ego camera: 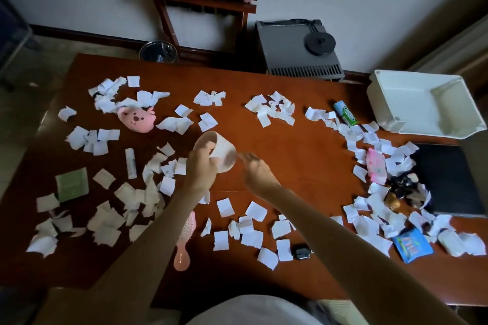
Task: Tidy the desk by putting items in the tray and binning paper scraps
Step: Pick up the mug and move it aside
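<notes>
My left hand (201, 166) grips a pale paper cup (217, 150) above the middle of the brown desk (303, 155), the cup tilted with its mouth toward the far left. My right hand (257, 170) hovers just right of the cup, fingers apart and blurred, holding nothing that I can make out. White paper scraps (272, 108) lie scattered over most of the desk. A white tray (422, 103) sits empty at the far right corner. A round bin (158, 52) stands on the floor beyond the desk's far edge.
Loose items among the scraps: a pink plush (137, 119), a green packet (72, 184), a white tube (130, 163), a pink hairbrush (184, 243), a green can (346, 113), a pink pack (377, 166), a blue packet (412, 244), a dark notebook (451, 179).
</notes>
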`<move>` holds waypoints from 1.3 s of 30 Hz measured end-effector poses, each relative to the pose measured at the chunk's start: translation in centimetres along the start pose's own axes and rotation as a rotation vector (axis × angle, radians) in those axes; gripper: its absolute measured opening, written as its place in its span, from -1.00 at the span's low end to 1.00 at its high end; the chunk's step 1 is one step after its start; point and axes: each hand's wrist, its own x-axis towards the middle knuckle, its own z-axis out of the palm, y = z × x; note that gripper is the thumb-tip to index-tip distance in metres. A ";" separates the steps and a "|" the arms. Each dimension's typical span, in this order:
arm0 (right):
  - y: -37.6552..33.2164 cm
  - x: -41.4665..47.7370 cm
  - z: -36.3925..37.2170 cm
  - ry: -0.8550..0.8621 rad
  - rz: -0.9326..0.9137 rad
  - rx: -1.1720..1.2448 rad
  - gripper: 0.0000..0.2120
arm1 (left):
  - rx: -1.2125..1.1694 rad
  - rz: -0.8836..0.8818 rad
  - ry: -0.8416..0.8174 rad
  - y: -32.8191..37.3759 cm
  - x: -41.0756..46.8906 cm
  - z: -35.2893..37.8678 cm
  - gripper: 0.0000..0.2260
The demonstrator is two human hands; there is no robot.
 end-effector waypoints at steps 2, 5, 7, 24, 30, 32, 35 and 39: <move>1.0 -0.2 0.2 0.033 0.022 0.092 -0.59 | 0.115 0.136 0.000 -0.2 -0.8 1.1 -0.64; 2.0 -0.5 0.4 0.045 0.047 0.178 -0.61 | 0.270 0.315 -0.063 -0.6 -1.6 2.4 -0.55; 2.6 -0.7 0.7 0.044 0.044 0.195 -0.62 | 0.364 0.387 -0.091 -0.7 -2.2 2.8 -0.50; 3.2 1.1 0.3 -0.088 0.023 0.126 -0.33 | 0.244 -0.156 -0.133 -2.2 0.0 0.7 -0.44; 3.0 2.0 1.3 -0.043 0.057 0.171 -0.29 | -0.027 -0.263 -0.266 -2.2 0.9 2.0 -0.65; 2.8 1.8 1.4 -0.012 0.071 0.204 -0.29 | -0.101 -0.281 -0.241 -2.3 0.9 1.9 -0.75; 2.2 1.1 1.7 0.039 0.054 0.236 -0.27 | -0.143 -0.251 -0.176 -2.5 0.3 1.2 -0.83; -1.2 0.6 2.3 0.120 0.003 0.256 -0.26 | -0.143 -0.203 -0.047 -3.4 -0.4 -1.6 -0.83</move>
